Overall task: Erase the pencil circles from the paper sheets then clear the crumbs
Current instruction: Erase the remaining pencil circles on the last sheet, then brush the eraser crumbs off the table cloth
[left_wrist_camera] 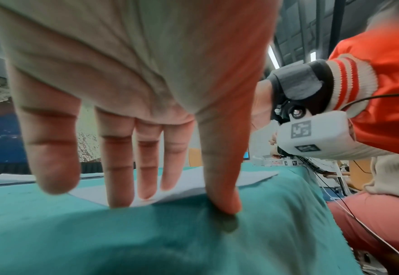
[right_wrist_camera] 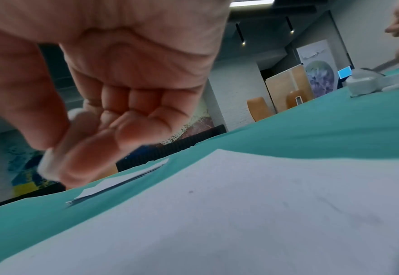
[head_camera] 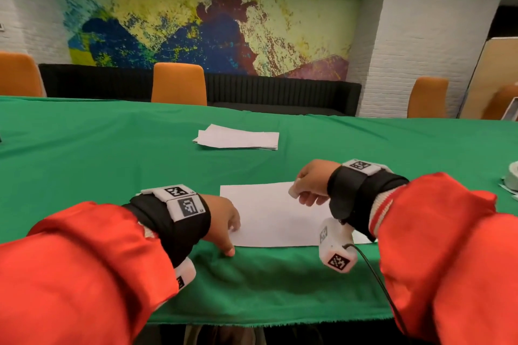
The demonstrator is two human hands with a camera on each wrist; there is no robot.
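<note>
Where the green cloth (head_camera: 112, 148) covers the long table, we see a single paper sheet (head_camera: 269, 216) lying near the front edge and a loose stack of sheets (head_camera: 238, 138) well apart from it, farther back. Behind the table stand orange chairs (head_camera: 178, 83), a black bench and a white brick wall carrying a large abstract painting (head_camera: 207, 22) in yellow, blue and dark red.

From the head view we find the left hand (head_camera: 222, 221) spread flat, fingers straight, its fingertips on the left edge of the near sheet and its thumb on the cloth. The right hand (head_camera: 312, 185) hangs over the sheet's far right corner, pinching a small white eraser (head_camera: 293, 190) between thumb and fingers.

The left wrist view adds what the head view cannot: the fingers (left_wrist_camera: 120, 167) press the sheet's corner while the thumb (left_wrist_camera: 222, 176) digs into the cloth just beside it. The right wrist view shows faint grey pencil marks (right_wrist_camera: 349, 214) and a dark speck (right_wrist_camera: 190, 191) on the paper, the eraser (right_wrist_camera: 52, 163) raised clear of the sheet, and white containers (right_wrist_camera: 363, 85) far along the table.
</note>
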